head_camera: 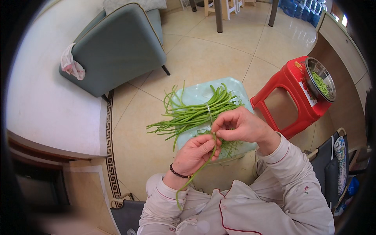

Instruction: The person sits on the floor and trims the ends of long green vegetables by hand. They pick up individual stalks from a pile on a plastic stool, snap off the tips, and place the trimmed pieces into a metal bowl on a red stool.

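Note:
My left hand point(197, 152) grips one long green garlic scape point(192, 177), whose lower part hangs down over my bracelet and sleeve. At the scape's upper end are the thumb and fingertips of my right hand point(239, 126), pinched together. A tied bundle of garlic scapes point(199, 113) lies just beyond my hands on a pale blue plastic stool point(230, 83), with a clear band around it. Thin green trimmings point(230, 148) are scattered on the stool beneath my hands.
On the right, a red plastic stool point(282, 75) carries a steel bowl point(331, 91) holding short green pieces point(320, 83). A grey-green armchair point(123, 50) with a cloth point(72, 63) on it stands at the upper left. Table legs point(218, 17) and water bottles point(302, 11) are farther off.

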A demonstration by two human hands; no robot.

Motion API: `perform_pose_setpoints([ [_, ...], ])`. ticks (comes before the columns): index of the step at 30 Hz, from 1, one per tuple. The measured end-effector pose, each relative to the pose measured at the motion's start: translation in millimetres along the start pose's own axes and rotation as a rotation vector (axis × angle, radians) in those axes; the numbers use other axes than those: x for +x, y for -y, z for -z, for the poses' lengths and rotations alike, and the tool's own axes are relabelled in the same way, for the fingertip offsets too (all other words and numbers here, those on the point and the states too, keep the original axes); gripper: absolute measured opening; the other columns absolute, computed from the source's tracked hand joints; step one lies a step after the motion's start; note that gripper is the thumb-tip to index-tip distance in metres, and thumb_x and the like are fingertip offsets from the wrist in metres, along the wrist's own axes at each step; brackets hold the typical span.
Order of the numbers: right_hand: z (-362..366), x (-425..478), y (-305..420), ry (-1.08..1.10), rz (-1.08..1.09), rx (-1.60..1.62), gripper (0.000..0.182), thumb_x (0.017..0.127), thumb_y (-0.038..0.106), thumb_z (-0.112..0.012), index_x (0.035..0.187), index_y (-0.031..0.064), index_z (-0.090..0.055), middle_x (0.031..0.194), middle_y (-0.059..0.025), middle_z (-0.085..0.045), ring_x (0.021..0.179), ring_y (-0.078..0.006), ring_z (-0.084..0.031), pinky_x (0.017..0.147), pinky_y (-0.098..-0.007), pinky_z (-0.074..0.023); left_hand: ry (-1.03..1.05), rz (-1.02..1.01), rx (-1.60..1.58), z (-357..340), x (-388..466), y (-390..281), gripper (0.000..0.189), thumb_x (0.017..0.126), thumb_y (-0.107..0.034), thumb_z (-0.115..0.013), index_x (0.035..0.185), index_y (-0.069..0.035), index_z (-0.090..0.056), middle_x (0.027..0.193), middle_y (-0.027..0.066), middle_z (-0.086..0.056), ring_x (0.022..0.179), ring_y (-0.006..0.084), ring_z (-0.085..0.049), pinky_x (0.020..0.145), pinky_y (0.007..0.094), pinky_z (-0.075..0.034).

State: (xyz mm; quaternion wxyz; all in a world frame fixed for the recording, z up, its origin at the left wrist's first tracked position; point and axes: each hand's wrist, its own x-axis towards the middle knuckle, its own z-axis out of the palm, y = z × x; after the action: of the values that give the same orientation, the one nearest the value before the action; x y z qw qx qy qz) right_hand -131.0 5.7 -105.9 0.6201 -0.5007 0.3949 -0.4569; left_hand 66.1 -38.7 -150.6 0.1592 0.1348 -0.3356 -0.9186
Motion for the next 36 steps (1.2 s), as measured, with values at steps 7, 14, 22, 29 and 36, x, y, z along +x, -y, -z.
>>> perform_pose_setpoints([
  [7, 1, 1, -4, 0.036, -0.092, 0.096, 0.013, 0.077, 0.004, -0.057, 0.088, -0.003, -0.06, 0.075, -0.0036, -0.063, 0.069, -0.0081, -0.058, 0.065, -0.0216, -0.0459, 0.031, 0.027, 0.021, 1, -1, 2, 0.022, 0.091, -0.019, -0.053, 0.102, 0.001, -0.058, 0.086, 0.005, -0.057, 0.075, 0.0129, -0.054, 0.065, 0.0246, -0.044],
  [14, -2, 6, -12, -0.143, -0.128, 0.082, 0.01, 0.075, 0.005, -0.055, 0.083, -0.0009, -0.059, 0.072, -0.0004, -0.059, 0.064, -0.0047, -0.05, 0.058, -0.0209, -0.0413, -0.251, -0.181, 0.252, -6, 6, 3, 0.018, 0.084, -0.004, -0.061, 0.1, 0.0, -0.058, 0.082, 0.004, -0.059, 0.069, 0.0088, -0.054, 0.061, 0.0209, -0.045],
  [22, -6, 4, -10, -0.186, -0.099, 0.071, 0.009, 0.077, 0.007, -0.056, 0.083, 0.0004, -0.059, 0.07, 0.0008, -0.056, 0.06, -0.0051, -0.05, 0.054, -0.0202, -0.04, -0.453, -0.42, 0.473, -12, 8, 12, 0.015, 0.08, 0.001, -0.064, 0.094, 0.0, -0.059, 0.082, 0.0035, -0.061, 0.071, 0.0078, -0.056, 0.064, 0.0191, -0.046],
  [29, -7, 7, -27, -0.21, -0.246, 0.355, 0.008, 0.08, 0.008, -0.054, 0.082, 0.0015, -0.058, 0.066, -0.0004, -0.053, 0.058, -0.008, -0.05, 0.053, -0.0207, -0.0395, -0.396, -0.489, 0.166, -1, 10, 8, 0.011, 0.086, -0.004, -0.058, 0.097, -0.002, -0.055, 0.086, 0.005, -0.06, 0.078, 0.0138, -0.058, 0.071, 0.0253, -0.048],
  [36, 25, -14, 14, -0.042, 0.024, 0.21, 0.007, 0.081, 0.007, -0.055, 0.082, 0.0004, -0.057, 0.066, -0.001, -0.054, 0.058, -0.008, -0.049, 0.053, -0.0213, -0.039, -0.358, -0.459, -0.183, 22, 1, -17, 0.011, 0.092, -0.015, -0.052, 0.1, -0.008, -0.054, 0.09, 0.0032, -0.057, 0.08, 0.0158, -0.055, 0.071, 0.0302, -0.049],
])
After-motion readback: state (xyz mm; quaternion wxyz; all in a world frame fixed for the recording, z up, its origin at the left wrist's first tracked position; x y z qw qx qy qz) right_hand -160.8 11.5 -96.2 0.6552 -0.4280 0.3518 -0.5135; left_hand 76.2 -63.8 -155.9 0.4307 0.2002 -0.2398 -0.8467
